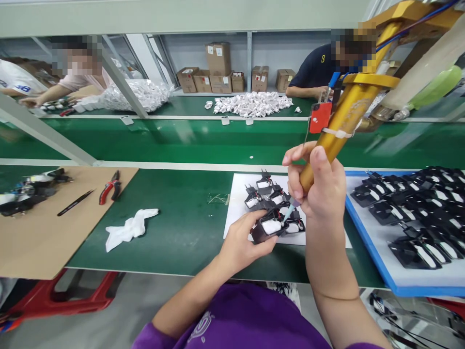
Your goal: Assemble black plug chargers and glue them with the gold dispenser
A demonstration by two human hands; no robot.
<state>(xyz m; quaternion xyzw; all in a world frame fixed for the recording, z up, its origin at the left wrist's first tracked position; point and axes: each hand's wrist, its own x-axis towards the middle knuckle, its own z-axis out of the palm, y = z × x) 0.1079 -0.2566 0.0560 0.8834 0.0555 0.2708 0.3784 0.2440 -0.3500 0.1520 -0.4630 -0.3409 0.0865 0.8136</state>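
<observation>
Fingers of my left hand point(244, 244) are closed on a black casing point(269, 228) with a white part inside, held tilted over a white sheet point(236, 194). In my right hand point(323, 184) is a gold dispenser point(336, 138), its fingers wrapped round the lower barrel. The pale blue tip point(289, 212) of the dispenser points down at the casing's right inner edge; whether it touches cannot be made out. Several similar black casings point(264, 184) with plug pins lie on the sheet just behind.
A blue-edged tray point(366, 242) of black units stands right. At left lie a white cloth point(131, 229), red pliers point(110, 188), tweezers point(75, 202) and brown board point(36, 242). Across the green belt point(189, 140), white parts point(254, 103) are heaped near two people.
</observation>
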